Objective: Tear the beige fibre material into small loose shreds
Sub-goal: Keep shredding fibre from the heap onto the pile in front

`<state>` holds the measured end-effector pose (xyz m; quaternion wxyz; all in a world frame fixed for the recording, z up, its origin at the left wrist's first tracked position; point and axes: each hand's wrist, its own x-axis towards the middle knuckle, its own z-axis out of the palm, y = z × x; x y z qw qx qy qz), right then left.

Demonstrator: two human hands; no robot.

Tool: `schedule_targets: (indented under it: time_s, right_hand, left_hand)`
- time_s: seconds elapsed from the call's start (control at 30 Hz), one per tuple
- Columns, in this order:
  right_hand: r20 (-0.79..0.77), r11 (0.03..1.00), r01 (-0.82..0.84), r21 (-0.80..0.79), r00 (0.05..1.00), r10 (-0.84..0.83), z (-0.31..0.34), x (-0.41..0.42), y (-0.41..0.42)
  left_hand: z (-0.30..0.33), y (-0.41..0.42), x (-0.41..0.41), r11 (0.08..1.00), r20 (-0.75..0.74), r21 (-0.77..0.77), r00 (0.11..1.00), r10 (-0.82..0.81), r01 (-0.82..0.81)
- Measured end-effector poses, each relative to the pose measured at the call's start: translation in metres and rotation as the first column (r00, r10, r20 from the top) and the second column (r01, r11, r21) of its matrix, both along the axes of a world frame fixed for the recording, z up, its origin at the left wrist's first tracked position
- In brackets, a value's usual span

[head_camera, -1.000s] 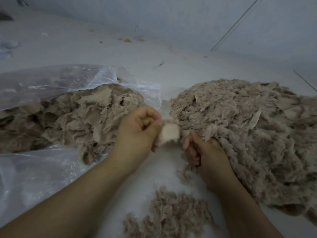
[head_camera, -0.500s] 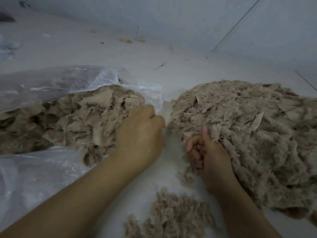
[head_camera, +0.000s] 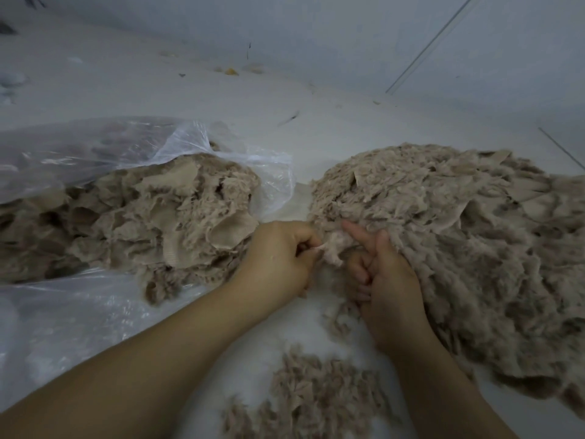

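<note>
Two bare hands meet between two heaps of beige fibre. The left hand (head_camera: 278,258) has its fingers curled in, pinching one end of a small pale tuft of beige fibre (head_camera: 332,248). The right hand (head_camera: 386,280) holds the tuft's other end against the edge of the big mound of torn beige shreds (head_camera: 459,248) on the right, with its forefinger stretched out along the mound and the other fingers folded under. How firmly those folded fingers grip cannot be told, since the tuft and the hand itself hide them. With a hand on each end, the tuft looks set to be pulled apart, and working so close to the mound would let the pieces drop straight onto it.

On the left lies a clear crinkled plastic bag (head_camera: 95,150), its mouth open toward the hands, holding coarser beige fibre sheets and clumps (head_camera: 152,217); that is probably the untorn stock, kept within the left hand's reach. A smaller scatter of loose beige shreds (head_camera: 313,397) lies near the bottom edge, between the forearms. Everything rests on a pale grey floor (head_camera: 221,99) that runs back to a wall. Judging by the full bag, much tearing remains.
</note>
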<state>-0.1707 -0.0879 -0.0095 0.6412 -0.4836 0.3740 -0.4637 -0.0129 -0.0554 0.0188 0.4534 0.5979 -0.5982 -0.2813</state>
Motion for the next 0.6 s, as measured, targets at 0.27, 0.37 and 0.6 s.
schedule_targets:
  time_s: [0.27, 0.37, 0.6]
  right_hand:
    - [0.052, 0.995, 0.054, 0.084, 0.997, -0.059, -0.003, -0.003, -0.007]
    - [-0.1, 0.999, 0.012, -0.045, 0.995, -0.017, -0.002, -0.001, 0.0]
    - [-0.134, 0.992, -0.071, -0.101, 0.989, 0.058, 0.004, 0.001, 0.008]
  left_hand:
    - [0.002, 0.016, 0.021, 0.979, -0.059, -0.115, 0.985, 0.165, -0.17]
    - [0.002, 0.019, 0.016, 0.932, 0.111, -0.324, 0.972, 0.208, -0.162]
    - [-0.007, 0.026, -0.002, 0.856, 0.615, -0.487, 0.764, 0.195, 0.174]
